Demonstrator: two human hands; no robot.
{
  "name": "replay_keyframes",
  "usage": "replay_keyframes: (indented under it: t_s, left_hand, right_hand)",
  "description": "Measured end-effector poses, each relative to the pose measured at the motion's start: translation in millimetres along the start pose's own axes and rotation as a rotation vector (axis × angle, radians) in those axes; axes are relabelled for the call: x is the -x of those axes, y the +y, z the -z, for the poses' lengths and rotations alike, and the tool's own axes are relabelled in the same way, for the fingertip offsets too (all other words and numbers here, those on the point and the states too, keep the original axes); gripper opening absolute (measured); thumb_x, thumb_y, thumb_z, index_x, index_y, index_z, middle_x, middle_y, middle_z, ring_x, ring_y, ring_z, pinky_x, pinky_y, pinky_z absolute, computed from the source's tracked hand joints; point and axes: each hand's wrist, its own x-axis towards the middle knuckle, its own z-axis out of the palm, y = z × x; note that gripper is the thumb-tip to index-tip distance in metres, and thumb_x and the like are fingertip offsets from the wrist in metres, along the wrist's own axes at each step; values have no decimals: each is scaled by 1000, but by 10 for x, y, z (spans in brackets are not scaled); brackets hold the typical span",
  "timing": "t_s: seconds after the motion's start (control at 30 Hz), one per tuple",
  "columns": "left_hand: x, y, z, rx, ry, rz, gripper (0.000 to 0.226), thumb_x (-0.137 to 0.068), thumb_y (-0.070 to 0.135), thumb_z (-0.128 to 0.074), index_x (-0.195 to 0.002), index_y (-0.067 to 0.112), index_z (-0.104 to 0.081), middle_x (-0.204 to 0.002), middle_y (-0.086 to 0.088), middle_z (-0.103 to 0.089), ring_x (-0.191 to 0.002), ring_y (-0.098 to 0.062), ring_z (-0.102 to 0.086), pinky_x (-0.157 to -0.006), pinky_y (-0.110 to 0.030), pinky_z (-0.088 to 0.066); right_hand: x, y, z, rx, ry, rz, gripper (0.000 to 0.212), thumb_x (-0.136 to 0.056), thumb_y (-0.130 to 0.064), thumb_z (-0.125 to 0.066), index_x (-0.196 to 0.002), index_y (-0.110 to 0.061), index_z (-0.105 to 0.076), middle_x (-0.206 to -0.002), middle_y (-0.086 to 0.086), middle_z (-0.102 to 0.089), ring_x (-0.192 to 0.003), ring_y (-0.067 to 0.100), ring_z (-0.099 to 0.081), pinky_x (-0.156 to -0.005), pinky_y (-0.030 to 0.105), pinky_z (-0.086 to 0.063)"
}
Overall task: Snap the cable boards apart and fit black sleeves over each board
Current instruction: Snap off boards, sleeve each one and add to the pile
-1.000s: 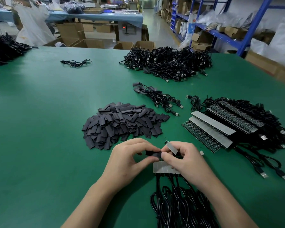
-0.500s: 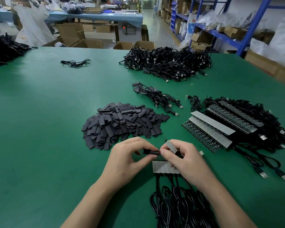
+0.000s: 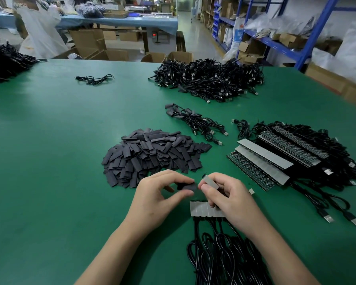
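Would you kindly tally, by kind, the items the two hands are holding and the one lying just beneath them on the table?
black sleeve: 1, pinched by the left hand
single board: 1, held by the right hand
strip of boards: 1, with cables attached
Total: 3

I'm seeing the left forearm (image 3: 113, 249) and the right forearm (image 3: 275, 247) bare from the bottom edge of my feed up to the wrists. The left grip (image 3: 162, 194) and the right grip (image 3: 232, 200) are bare hands too, slim fingers (image 3: 173, 176), and the thumbnails (image 3: 206, 188) I can make out are short and plain.
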Motion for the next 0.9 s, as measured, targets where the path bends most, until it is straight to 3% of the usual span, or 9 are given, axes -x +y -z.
replay_keyframes:
  t_s: [0.13,0.3,0.4,0.57,0.7,0.9]
  left_hand:
    - [7,16,-39,35,-47,-14,17,-86,28,-82,-103,27,-79,-99,19,-75,-98,-8,-71,-77,-34,-58]
    - [9,14,-34,93,-48,12,17,-86,31,-82,-102,31,-79,-100,20,-76,-98,-8,-72,-80,-29,-57]
    - [8,23,-38,119,-45,15,17,-85,37,-79,-101,33,-78,-100,20,-75,-97,-8,-72,-81,-22,-55]
    - [12,19,-38,138,-37,28,17,-84,39,-78,-100,36,-78,-99,20,-76,-97,-8,-71,-81,-17,-53]
    - [11,14,-34,112,-43,18,17,-85,27,-83,-101,31,-79,-99,18,-76,-97,-9,-72,-80,-21,-55]
    - [24,46,-29,-6,-59,-66,17,-88,30,-81,-104,26,-78,-99,17,-74,-97,-10,-70,-79,-35,-57]
  right_hand:
    - [-3,3,22,-2,1,2,26,-87,-50,-63,-89,-25,-70,-64,-9,-53,-64,10,-50,-63,28,-43]
    - [-9,6,43,-24,-11,-8,11,-93,-35,-69,-86,-28,-73,-61,-13,-55,-61,4,-50,-59,15,-41]
    - [-5,15,54,-42,-20,-19,14,-99,-23,-70,-86,-28,-74,-61,-14,-56,-60,2,-50,-59,12,-41]
    - [-1,1,52,-40,-27,-24,11,-98,-27,-69,-89,-29,-74,-61,-13,-56,-60,2,-50,-59,12,-41]
    - [7,-5,60,-22,-26,-32,12,-97,-24,-70,-86,-27,-73,-61,-13,-55,-60,4,-51,-59,15,-42]
    - [8,-24,39,32,-9,-54,9,-91,-22,-70,-83,-23,-72,-65,-9,-57,-63,11,-51,-63,33,-45]
